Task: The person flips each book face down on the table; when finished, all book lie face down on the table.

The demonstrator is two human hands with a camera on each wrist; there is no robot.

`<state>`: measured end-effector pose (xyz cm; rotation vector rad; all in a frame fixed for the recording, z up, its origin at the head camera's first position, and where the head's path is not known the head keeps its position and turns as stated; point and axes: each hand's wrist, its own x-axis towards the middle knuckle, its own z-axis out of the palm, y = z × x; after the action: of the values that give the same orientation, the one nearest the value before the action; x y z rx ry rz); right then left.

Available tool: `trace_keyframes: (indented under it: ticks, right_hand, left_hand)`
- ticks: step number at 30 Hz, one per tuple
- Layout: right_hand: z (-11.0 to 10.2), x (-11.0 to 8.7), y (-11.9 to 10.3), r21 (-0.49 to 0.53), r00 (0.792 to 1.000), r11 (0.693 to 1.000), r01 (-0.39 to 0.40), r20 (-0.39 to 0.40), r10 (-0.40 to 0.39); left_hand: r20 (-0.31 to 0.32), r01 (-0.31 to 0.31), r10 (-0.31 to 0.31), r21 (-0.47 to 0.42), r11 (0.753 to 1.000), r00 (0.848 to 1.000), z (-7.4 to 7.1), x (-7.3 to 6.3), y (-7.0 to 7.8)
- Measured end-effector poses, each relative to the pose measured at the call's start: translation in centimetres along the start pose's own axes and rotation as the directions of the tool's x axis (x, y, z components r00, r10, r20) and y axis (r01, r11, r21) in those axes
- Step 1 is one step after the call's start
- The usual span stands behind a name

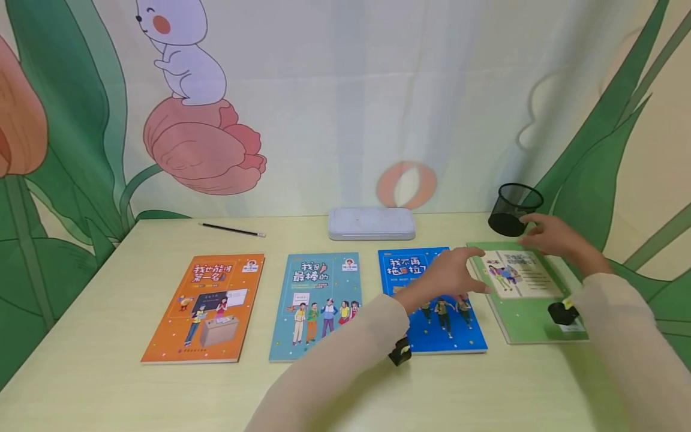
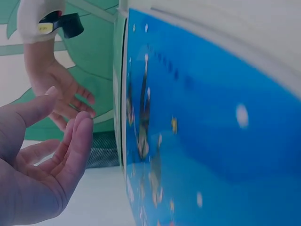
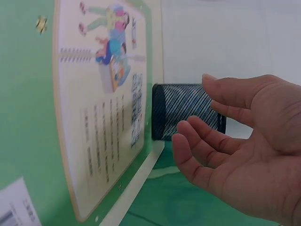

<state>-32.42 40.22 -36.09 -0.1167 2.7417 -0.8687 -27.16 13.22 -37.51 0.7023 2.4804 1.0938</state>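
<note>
In the head view my left hand [image 1: 445, 273] hovers over the upper right part of a blue book [image 1: 448, 333], its fingers parted and holding nothing. Its fingertips reach toward the left edge of a green book [image 1: 520, 327], which lies with a cream panel and a small picture facing up. My right hand [image 1: 553, 236] is above that book's far right corner, close in front of a black mesh pen cup [image 1: 507, 223]. In the right wrist view its thumb and fingers are spread and bent, and the pen cup [image 3: 183, 110] shows behind them.
To the left lie a teal book [image 1: 318, 300] and an orange book [image 1: 224, 318]. A pale pencil case [image 1: 371, 224] sits at the table's back edge, and a black pencil [image 1: 232, 230] lies further left. A curtain printed with flowers [image 1: 302, 120] hangs behind the table.
</note>
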Motion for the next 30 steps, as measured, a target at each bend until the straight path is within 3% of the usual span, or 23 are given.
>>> trace_keyframes:
  ticks: [8, 16, 21, 30]
  right_hand:
    - [1.2, 0.5, -2.5, 0.044, 0.999, 0.998, 0.04, -0.011, -0.04]
    - [2.7, 1.0, -5.3, 0.051, 0.993, 0.992, 0.116, 0.002, -0.117]
    - [3.7, 1.9, -6.6, 0.069, 0.994, 0.992, 0.107, 0.027, -0.109]
    - [6.0, 3.1, -7.9, 0.076, 0.989, 0.991, 0.114, 0.081, -0.12]
  left_hand:
    - [0.005, -0.03, 0.03, 0.053, 0.998, 1.0, -2.2, -1.3, -1.8]
    - [0.014, -0.108, 0.107, 0.142, 0.984, 0.994, -3.7, -2.7, -3.4]
    - [0.037, -0.123, 0.118, 0.213, 0.969, 0.992, -4.3, -3.3, -4.1]
    - [0.083, -0.15, 0.133, 0.265, 0.953, 0.988, -4.7, -4.6, -5.6]
